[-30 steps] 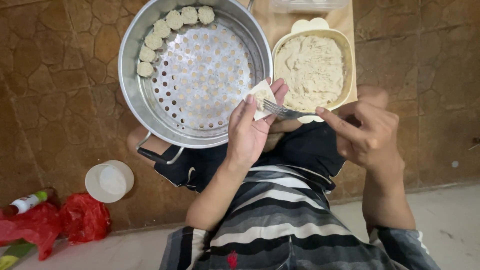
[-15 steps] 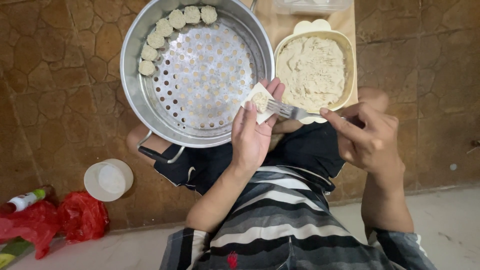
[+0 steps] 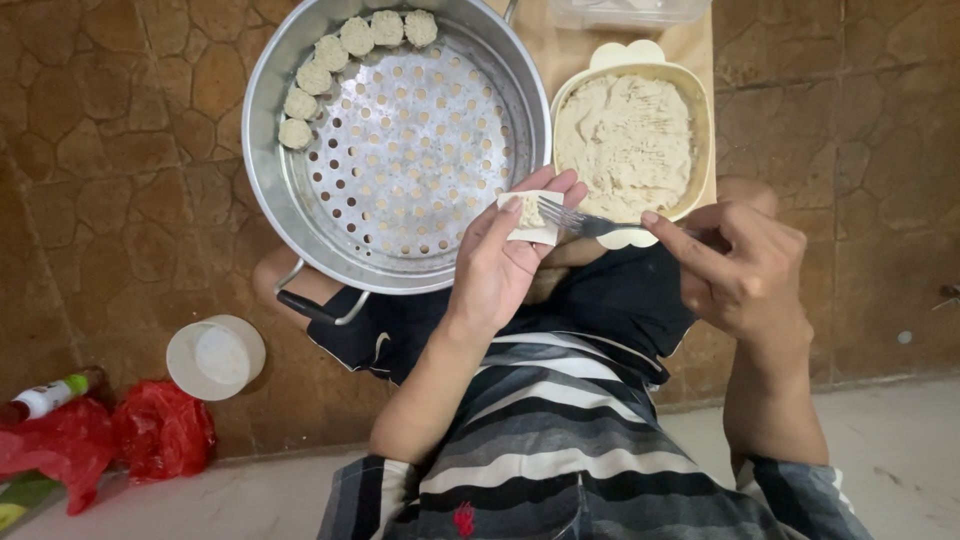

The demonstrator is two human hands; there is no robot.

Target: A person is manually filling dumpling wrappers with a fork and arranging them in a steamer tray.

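1. Left hand [image 3: 497, 270] cups a small square dumpling wrapper [image 3: 530, 218] in its curled fingers, just over the near rim of the metal steamer tray [image 3: 268, 190].
2. Right hand [image 3: 745, 268] pinches the handle of a fork [image 3: 580, 222], whose tines rest on the filling in the wrapper.
3. Between the two hands there is little room; the person's knees and dark shorts lie directly below.
4. Steamer tray has a wide bare perforated floor, and seven finished dumplings [image 3: 340, 50] sit only along its far left wall.
5. Just right of the tray, a cream bowl of pale filling [image 3: 628, 135] stands on a brown board, its near rim touching the fork's path.
6. Far left on the stone floor lie a white lid [image 3: 215, 356], a red bag [image 3: 160, 430] and a bottle [image 3: 45, 397].
7. Compared with a second ago, the fork's tines have moved from beside the wrapper onto it, and the view has shifted slightly.
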